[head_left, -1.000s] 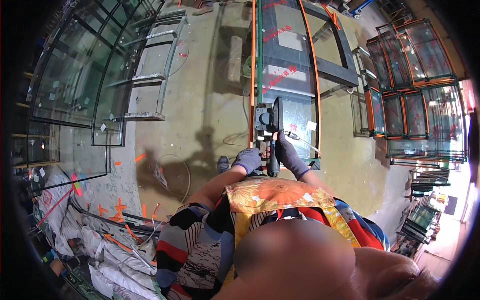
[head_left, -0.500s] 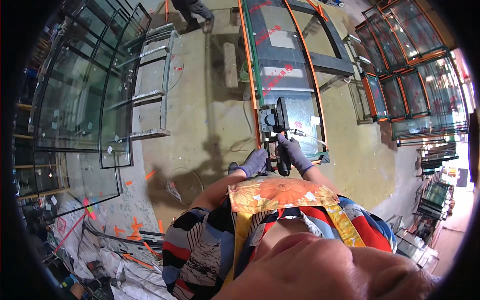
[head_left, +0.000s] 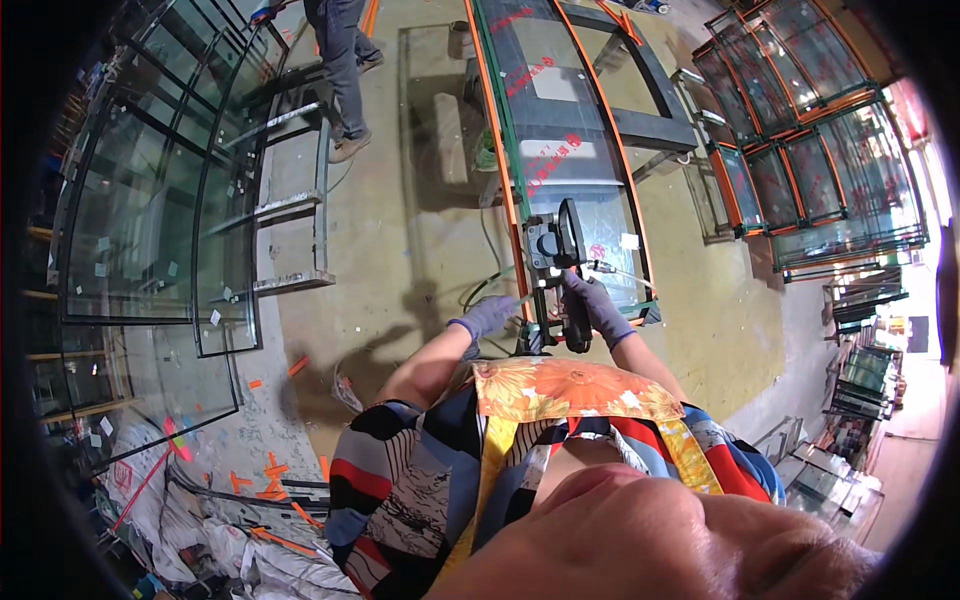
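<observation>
In the head view, the person stands at the near end of a long glass panel [head_left: 560,120] with an orange and green frame, which lies flat on a dark stand, probably so that its edge can be worked from above. The right hand [head_left: 598,305], in a purple-grey glove, is wrapped closed around the handle of a black gun-shaped tool [head_left: 558,262], and it holds the tool upright over the near left edge of the panel; a thin hose [head_left: 480,290] runs from the tool down to the floor. The left hand [head_left: 487,317], also gloved, is just beside the tool on its left side, and its fingers seem to pinch a small thin piece at the frame, but I cannot tell this for sure. On the panel there are red marks and a small white square label [head_left: 628,241] near the right edge. At the left, curved glass sheets [head_left: 150,200] stand in racks with small white stickers on them. At the right, more orange-framed glass units [head_left: 820,150] are stacked. Another person's legs [head_left: 345,70] are on the concrete floor [head_left: 400,250] at the top. Orange scraps [head_left: 270,470] lie at the lower left.
</observation>
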